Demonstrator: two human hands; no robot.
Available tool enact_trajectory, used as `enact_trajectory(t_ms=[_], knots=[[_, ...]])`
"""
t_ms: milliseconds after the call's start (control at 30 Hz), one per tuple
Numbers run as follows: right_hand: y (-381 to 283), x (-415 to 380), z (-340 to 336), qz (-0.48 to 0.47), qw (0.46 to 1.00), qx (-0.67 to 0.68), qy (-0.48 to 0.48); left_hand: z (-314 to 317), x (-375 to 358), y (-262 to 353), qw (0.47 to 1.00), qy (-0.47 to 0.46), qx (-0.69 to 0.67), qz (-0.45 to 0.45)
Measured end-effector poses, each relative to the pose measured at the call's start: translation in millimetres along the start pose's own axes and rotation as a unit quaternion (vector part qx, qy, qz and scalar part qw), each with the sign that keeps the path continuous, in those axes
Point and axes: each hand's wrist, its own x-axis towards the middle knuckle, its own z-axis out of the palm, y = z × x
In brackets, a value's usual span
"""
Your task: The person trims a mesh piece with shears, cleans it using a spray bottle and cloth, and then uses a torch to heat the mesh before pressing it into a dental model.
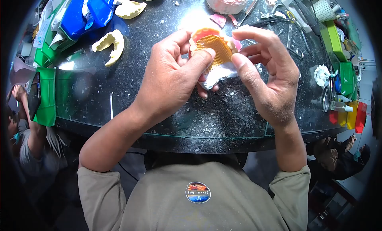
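Observation:
A denture (200,33) with tooth-coloured teeth, a pink base and a gold mesh plate (217,48) is held up above the table. My left hand (169,68) is closed around its left side, thumb pressed on the mesh, other fingers behind and under it. White material (219,75) sits along the denture's lower edge. My right hand (268,68) is at the right side, its thumb tip right at the denture's edge and its index finger curved above, the two apart. A pink flange shows between them. The right hand's other fingers are bent behind.
A pale horseshoe-shaped cast (112,47) lies on the dark table at left, near blue bins (89,16) and a green bin (45,96). A pink-topped cast (227,2) stands behind the denture. Metal tools (274,20) lie at back right. Other people sit at both sides.

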Motion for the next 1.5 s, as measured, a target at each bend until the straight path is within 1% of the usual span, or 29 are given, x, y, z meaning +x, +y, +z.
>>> enact_trajectory(t_ms=[100,167,200,300,367,433,500,600,700,767,800,900,933,1033,1100,1233,1300,1333,1400,1500], knots=[[0.7,0.7,0.0,-0.025,0.999,-0.009,0.02,3.0,1.6,0.1,0.993,-0.015,-0.117,0.002],[2.2,1.6,-0.6,-0.054,0.998,-0.024,0.034,0.2,1.3,0.2,0.985,-0.042,-0.165,-0.017],[3.8,2.1,-1.0,-0.072,0.996,-0.034,0.04,-1.6,1.0,0.1,0.98,-0.056,-0.189,-0.026],[2.2,2.5,-1.6,-0.107,0.991,-0.057,0.048,-5.4,-1.2,-2.1,0.975,-0.07,-0.212,-0.003],[-0.3,2.9,-1.5,-0.129,0.987,-0.08,0.056,-5.6,-3.4,-6.5,0.975,-0.063,-0.21,0.025],[-1.9,3.0,-0.1,-0.152,0.98,-0.104,0.072,-6.5,-2.9,-5.5,0.976,-0.078,-0.203,0.035],[-3.5,3.1,1.6,-0.173,0.973,-0.12,0.092,-7.8,0.3,0.9,0.975,-0.113,-0.19,0.027],[0.6,2.7,1.9,-0.213,0.961,-0.123,0.124,3.5,-1.0,-0.7,0.972,-0.087,-0.212,0.046],[-3.1,1.8,-0.6,-0.229,0.955,-0.125,0.143,4.4,0.9,-2.7,0.974,-0.11,-0.182,0.082],[-5.4,1.1,-3.9,-0.236,0.951,-0.141,0.14,6.2,-1.2,-1.9,0.973,-0.102,-0.184,0.099],[-6.3,0.4,-5.7,-0.237,0.95,-0.15,0.135,6.6,-2.5,-3.3,0.974,-0.091,-0.171,0.114],[-9.4,-1.2,-9.9,-0.235,0.949,-0.17,0.12,4.1,-4.4,-3.4,0.983,-0.073,-0.072,0.155],[-10.7,-1.5,-11.2,-0.232,0.95,-0.177,0.114,1.7,-2.9,-6.1,0.979,-0.078,-0.039,0.182],[-16.2,-2.6,-14.2,-0.221,0.95,-0.196,0.102,1.0,-1.5,-11.9,0.97,-0.072,-0.008,0.234],[-17.8,-2.9,-14.8,-0.22,0.949,-0.201,0.104,3.2,-1.8,-11.0,0.973,-0.062,-0.014,0.223],[-17.3,-2.3,-14.8,-0.232,0.944,-0.206,0.11,8.3,-3.9,-4.3,0.985,-0.042,-0.045,0.161],[-15.4,-2.0,-14.1,-0.219,0.95,-0.194,0.11,8.4,-3.1,-5.5,0.982,-0.047,-0.056,0.176],[-13.9,-1.7,-13.5,-0.215,0.952,-0.184,0.114,7.8,-1.5,-8.8,0.977,-0.058,-0.056,0.198],[-12.9,-1.2,-12.4,-0.212,0.955,-0.171,0.119,6.0,-0.8,-9.5,0.974,-0.065,-0.037,0.214],[-15.4,-1.0,-14.7,-0.22,0.952,-0.178,0.114,3.4,-1.8,-7.3,0.976,-0.05,-0.003,0.211]])
